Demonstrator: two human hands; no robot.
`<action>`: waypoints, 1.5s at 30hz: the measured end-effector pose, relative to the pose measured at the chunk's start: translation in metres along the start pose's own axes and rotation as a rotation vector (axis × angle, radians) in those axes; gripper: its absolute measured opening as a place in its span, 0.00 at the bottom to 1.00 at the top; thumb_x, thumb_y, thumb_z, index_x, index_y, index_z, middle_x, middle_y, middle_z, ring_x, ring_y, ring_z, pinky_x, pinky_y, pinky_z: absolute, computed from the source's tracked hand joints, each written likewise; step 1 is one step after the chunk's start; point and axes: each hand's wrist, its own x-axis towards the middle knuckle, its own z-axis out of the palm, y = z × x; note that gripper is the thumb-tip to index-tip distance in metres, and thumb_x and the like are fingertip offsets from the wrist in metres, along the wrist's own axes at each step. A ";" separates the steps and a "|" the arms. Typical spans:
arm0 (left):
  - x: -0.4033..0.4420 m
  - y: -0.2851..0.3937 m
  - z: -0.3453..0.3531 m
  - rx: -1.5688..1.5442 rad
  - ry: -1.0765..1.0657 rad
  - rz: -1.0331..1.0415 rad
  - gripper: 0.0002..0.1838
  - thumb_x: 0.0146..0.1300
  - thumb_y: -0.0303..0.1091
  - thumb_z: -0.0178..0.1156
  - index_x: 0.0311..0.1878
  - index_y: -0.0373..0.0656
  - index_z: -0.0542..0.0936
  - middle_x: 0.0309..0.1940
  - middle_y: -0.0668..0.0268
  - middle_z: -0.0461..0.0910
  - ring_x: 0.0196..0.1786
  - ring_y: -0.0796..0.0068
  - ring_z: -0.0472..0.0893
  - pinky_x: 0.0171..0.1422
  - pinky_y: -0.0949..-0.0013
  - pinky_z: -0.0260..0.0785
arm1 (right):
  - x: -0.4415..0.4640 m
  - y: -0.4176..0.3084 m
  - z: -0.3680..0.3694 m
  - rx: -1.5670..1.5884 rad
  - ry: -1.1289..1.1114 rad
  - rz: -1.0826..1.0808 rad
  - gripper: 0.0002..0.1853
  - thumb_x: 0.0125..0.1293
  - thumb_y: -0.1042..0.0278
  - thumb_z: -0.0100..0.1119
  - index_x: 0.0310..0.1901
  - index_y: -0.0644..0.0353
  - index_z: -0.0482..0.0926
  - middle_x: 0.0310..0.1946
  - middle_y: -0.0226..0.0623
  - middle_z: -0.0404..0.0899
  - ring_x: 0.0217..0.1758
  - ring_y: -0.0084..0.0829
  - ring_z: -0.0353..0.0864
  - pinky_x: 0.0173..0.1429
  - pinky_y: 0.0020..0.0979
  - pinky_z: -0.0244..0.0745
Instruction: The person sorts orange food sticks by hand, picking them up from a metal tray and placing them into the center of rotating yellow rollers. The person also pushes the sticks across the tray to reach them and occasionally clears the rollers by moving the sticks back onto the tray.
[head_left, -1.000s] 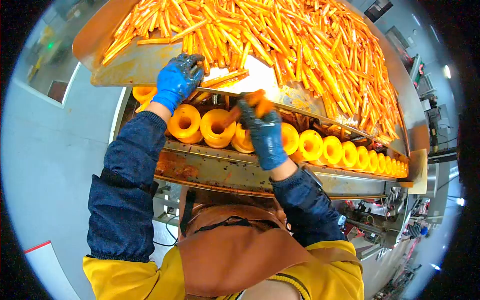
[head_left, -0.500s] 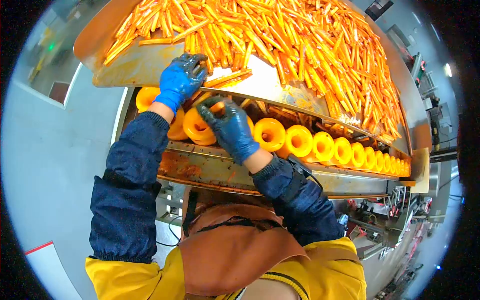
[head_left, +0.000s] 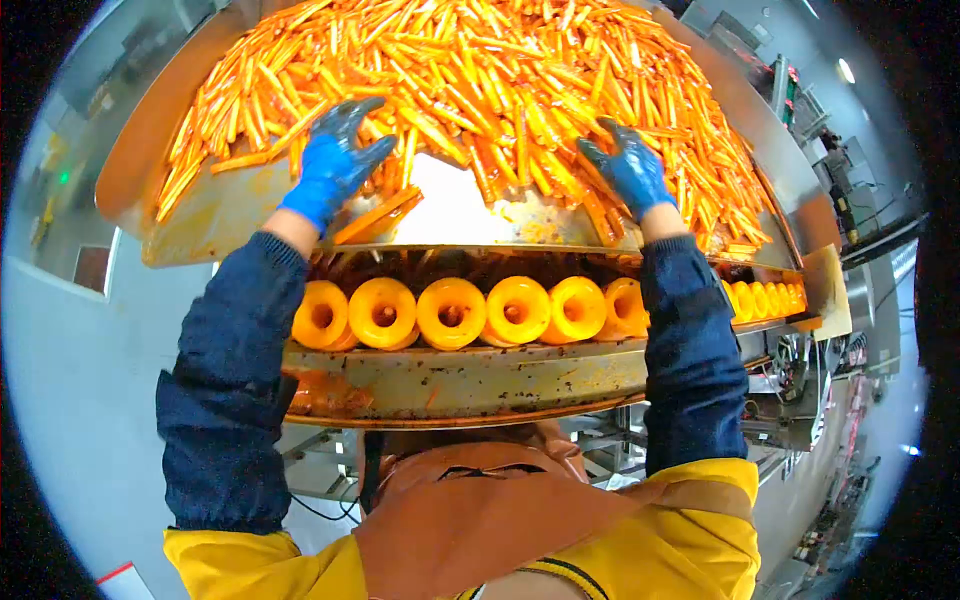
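Observation:
A wide heap of glossy orange, sauce-coated sticks (head_left: 480, 90) covers the metal tray (head_left: 460, 215). My left hand (head_left: 338, 165), in a blue glove with dark wet fingers, is at the heap's near left edge with thumb and fingers apart. My right hand (head_left: 632, 172), gloved alike, reaches to the near right part of the heap, its fingers spread at the sticks. Two or so loose sticks (head_left: 378, 214) lie near the tray's front edge, by my left hand. Below that edge runs a row of round yellow-orange cups (head_left: 452, 313) with holes in their middles; some show dark bits inside.
A stained metal ledge (head_left: 500, 382) runs in front of the cups. At the tray's right end stands a tan board (head_left: 828, 292). Machinery and cables (head_left: 800, 400) are on the right, and a pale wall is on the left.
Both hands have left the cup row and tray edge for the heap. My right hand has moved up and far to the right, its fingers opening from a stick-like orange piece.

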 end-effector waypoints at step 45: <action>-0.074 0.027 -0.011 0.241 -0.168 0.106 0.27 0.60 0.48 0.57 0.63 0.57 0.69 0.59 0.51 0.70 0.63 0.45 0.66 0.68 0.51 0.56 | -0.133 -0.085 0.011 1.664 -0.432 0.396 0.12 0.64 0.60 0.59 0.44 0.58 0.77 0.25 0.23 0.74 0.26 0.17 0.70 0.33 0.20 0.67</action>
